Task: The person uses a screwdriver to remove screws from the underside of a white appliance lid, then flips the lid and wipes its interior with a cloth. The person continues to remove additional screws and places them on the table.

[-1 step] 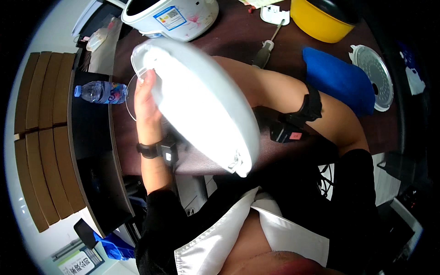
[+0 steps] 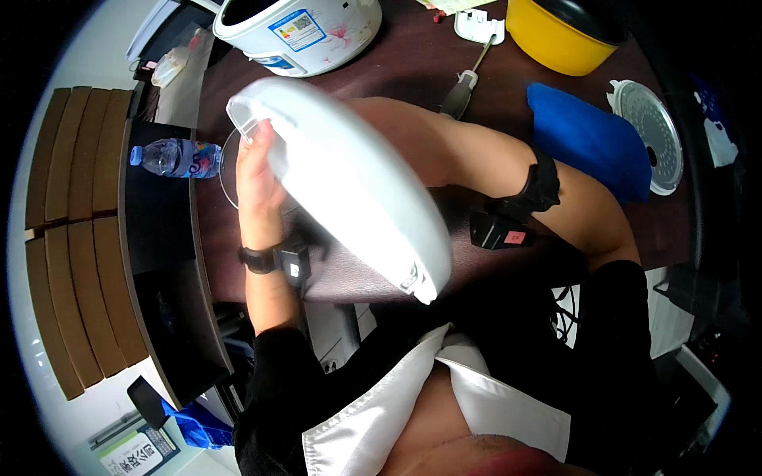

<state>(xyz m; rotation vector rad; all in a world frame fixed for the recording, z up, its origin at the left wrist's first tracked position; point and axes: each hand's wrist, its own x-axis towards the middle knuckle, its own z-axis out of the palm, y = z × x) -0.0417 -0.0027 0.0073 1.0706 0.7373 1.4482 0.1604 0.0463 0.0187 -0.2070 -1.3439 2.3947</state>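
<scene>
A white rice cooker lid [image 2: 357,182] is held tilted up in front of me, over the table. My left hand [image 2: 258,170] is closed on its left edge, with the thumb lying over the rim. Behind the lid, my right hand is hidden; only its forearm [image 2: 476,155] shows, reaching in from the right, so its fingers cannot be made out. Beyond the lid stands the white rice cooker body [image 2: 341,36] with a flower print. A screwdriver [image 2: 460,95] with a grey handle lies past my right forearm, its tip at a small white plastic part [image 2: 479,28].
A yellow pot [image 2: 548,44] with a dark inside stands at the far right. Near it lie a blue cloth-like piece [image 2: 587,139] and a round perforated metal plate [image 2: 655,131]. To the left are a water bottle [image 2: 178,159] on its side and brown boxes [image 2: 75,166].
The lid has tilted slightly in my hold, and the bright glare across its face has lessened. My left hand stays on its rim.
</scene>
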